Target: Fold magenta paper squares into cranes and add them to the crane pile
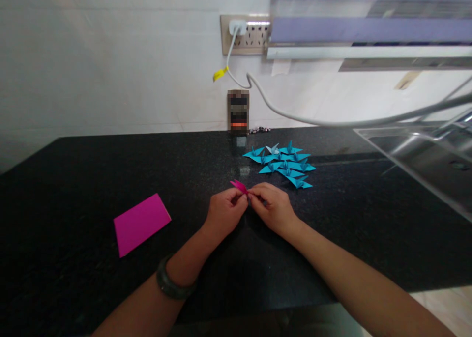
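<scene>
My left hand (225, 210) and my right hand (272, 207) meet at the middle of a black counter (73, 180). Both pinch a small folded magenta paper piece (239, 185), whose pointed tip sticks out above my left fingers. The rest of the piece is hidden between my fingertips. A dark bracelet (172, 284) circles my left wrist. Just beyond my hands lies a cluster of several folded blue paper cranes (282, 163). A stack of flat magenta paper sheets (141, 223) rests on the counter to the left of my left hand.
A blurred small upright object (238, 112) stands against the white wall. A wall socket (246, 34) holds a white plug, and its grey cable (295, 115) runs right. A metal sink (424, 155) lies at the right. The counter's front edge is near my forearms.
</scene>
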A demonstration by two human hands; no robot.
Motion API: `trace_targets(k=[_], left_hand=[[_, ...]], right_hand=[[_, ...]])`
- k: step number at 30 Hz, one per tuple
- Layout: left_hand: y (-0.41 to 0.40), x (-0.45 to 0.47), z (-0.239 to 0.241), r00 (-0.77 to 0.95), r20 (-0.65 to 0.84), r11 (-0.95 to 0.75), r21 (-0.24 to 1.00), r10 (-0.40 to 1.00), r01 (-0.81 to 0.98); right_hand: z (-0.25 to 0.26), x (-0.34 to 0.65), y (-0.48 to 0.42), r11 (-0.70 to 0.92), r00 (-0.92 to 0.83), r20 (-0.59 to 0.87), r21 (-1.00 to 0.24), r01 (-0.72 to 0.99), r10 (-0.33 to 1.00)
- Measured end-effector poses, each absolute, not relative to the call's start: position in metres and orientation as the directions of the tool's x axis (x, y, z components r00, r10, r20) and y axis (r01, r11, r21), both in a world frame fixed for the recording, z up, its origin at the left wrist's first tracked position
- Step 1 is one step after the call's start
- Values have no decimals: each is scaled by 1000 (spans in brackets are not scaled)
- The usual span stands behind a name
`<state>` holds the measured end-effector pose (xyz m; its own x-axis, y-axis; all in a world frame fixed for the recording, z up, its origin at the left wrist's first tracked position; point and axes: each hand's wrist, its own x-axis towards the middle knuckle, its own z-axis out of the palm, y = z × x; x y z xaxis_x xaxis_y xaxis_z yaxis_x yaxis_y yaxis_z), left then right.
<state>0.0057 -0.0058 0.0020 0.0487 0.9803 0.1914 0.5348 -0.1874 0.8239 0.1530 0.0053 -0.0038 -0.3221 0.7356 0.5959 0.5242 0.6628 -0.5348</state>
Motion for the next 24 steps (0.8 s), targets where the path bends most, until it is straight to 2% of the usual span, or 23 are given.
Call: trace_targets(k=[9, 17, 20, 24], left_hand=[[-5, 6, -1, 100, 235, -246, 757, 967, 605], [-5, 6, -1, 133, 304, -317, 708, 944, 631], [-6, 6, 0, 139, 334, -340, 678, 932, 652], [-7, 6, -1, 89, 398, -359, 680, 913, 639]], right_hand=[[-2, 152, 5, 594, -266, 561, -551, 586, 784], [-1, 151, 4, 597, -296, 543, -541, 593, 786], [-3, 152, 5, 558, -240, 520, -629, 541, 819], [-7, 152, 5, 454, -138, 437, -801, 390, 889]])
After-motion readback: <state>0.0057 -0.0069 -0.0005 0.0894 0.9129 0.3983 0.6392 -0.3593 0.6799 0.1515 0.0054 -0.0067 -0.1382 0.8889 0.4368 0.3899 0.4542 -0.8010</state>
